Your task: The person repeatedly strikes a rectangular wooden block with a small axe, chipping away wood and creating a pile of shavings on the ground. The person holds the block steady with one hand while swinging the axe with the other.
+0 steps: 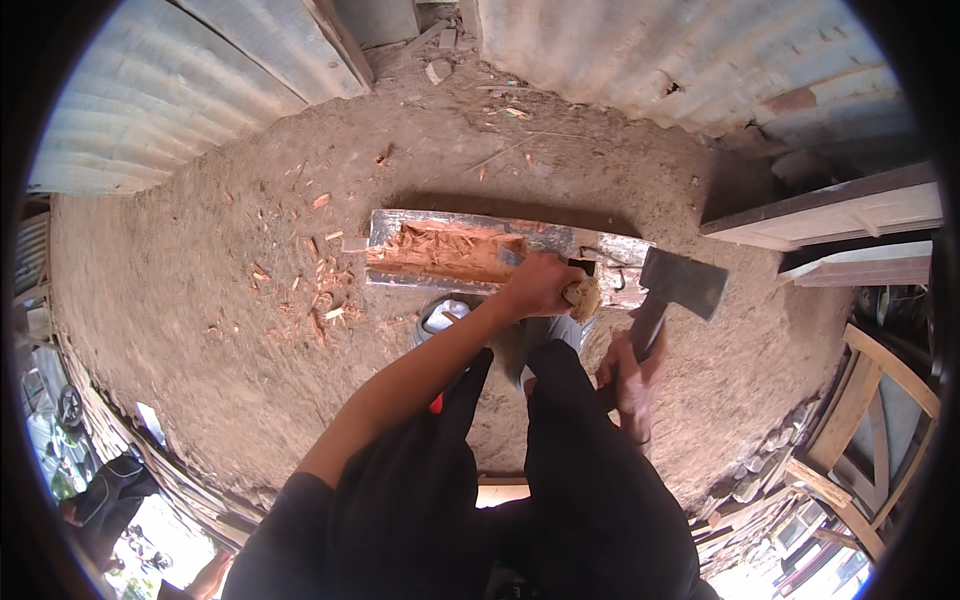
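Observation:
A long, weathered wooden block (548, 235) lies across the ground in front of my knees. A rough reddish hollow (455, 248) with splintered chips is cut into its left and middle part. My left hand (538, 284) is wrapped round a chisel; its flat metal blade (511, 257) points left at the hollow's right end, and its frayed handle end (583, 294) sticks out on the right. My right hand (630, 372) grips the handle of a hatchet (685, 283), with its broad dark head raised at the block's right end, apart from the chisel. Most of the chisel handle is hidden by my fingers.
Wood chips (322, 297) litter the dirt floor left of the block. A grey container (428, 325) with something white inside stands by my left knee. Corrugated metal sheets (190, 95) line the far side. Wooden panels (830, 215) and a wooden frame (850, 430) stand at right.

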Tool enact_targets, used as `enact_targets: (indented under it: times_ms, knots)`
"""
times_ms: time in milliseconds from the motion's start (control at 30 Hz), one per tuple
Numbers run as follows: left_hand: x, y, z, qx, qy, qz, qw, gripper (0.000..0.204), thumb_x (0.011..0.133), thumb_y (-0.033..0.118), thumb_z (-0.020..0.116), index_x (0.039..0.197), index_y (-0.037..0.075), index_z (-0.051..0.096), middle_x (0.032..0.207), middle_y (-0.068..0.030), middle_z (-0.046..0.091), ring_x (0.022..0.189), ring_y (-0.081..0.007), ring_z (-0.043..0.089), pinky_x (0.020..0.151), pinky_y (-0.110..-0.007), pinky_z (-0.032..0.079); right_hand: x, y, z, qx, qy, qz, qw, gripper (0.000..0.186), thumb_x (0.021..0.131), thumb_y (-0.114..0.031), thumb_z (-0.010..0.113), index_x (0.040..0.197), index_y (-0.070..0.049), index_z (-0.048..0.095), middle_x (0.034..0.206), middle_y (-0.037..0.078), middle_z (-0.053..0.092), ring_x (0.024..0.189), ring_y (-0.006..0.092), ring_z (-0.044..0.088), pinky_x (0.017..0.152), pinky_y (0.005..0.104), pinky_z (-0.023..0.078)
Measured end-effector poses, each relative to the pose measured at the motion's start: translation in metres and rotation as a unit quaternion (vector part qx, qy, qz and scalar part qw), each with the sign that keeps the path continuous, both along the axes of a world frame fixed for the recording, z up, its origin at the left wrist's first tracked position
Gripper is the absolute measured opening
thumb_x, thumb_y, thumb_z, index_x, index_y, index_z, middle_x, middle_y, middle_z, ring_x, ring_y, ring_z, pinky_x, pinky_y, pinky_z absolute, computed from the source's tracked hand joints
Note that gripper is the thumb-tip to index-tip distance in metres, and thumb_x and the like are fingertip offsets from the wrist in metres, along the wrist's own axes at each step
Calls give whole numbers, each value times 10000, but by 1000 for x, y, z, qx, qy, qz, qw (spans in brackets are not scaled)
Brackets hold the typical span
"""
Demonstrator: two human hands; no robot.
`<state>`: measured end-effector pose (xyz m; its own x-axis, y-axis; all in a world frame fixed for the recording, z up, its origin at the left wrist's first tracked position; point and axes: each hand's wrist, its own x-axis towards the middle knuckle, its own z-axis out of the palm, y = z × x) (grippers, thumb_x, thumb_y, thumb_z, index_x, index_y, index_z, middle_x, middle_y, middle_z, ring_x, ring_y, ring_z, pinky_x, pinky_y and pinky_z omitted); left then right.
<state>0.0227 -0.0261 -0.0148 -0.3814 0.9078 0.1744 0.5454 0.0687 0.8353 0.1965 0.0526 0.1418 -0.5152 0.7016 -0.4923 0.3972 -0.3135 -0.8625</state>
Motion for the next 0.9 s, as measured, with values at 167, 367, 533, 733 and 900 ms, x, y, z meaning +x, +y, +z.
enact_targets:
  times_ms: [167,367,533,733,900]
  knots:
    - [1,7,-9,-41,-6,35,999,335,583,193,816,882,90,705,756,-152,695,793,-386,707,709,-499,540,14,3,-3,7,-79,112,991,482,945,-44,644,1377,39,446,741,58,553,454,133,525,395,296,421]
    - [2,4,-9,-16,23,54,998,261,639,234,782,853,107,702,702,-154,682,733,-395,709,671,-509,549,14,-7,19,14,-24,32,999,389,927,-7,603,1284,46,457,730,59,549,430,135,516,383,298,409]
    - [-3,8,-3,-25,4,34,999,274,630,246,781,850,93,724,728,-161,699,751,-401,712,696,-508,558,22,-4,-6,-2,-69,64,996,431,933,-43,627,1331,-24,462,647,34,490,402,138,481,374,309,408]
    - [-4,9,4,-24,-14,43,999,271,624,242,773,846,86,758,746,-194,701,801,-418,712,751,-520,570,29,19,10,11,-59,8,998,436,930,-19,588,1341,8,446,685,35,498,423,138,497,386,300,434]
    - [-2,10,0,-70,-28,11,997,418,589,218,784,977,64,782,802,-224,710,833,-440,699,798,-531,559,24,15,21,-14,20,-46,999,396,937,-26,558,1316,-22,444,662,34,478,407,136,474,371,300,421]
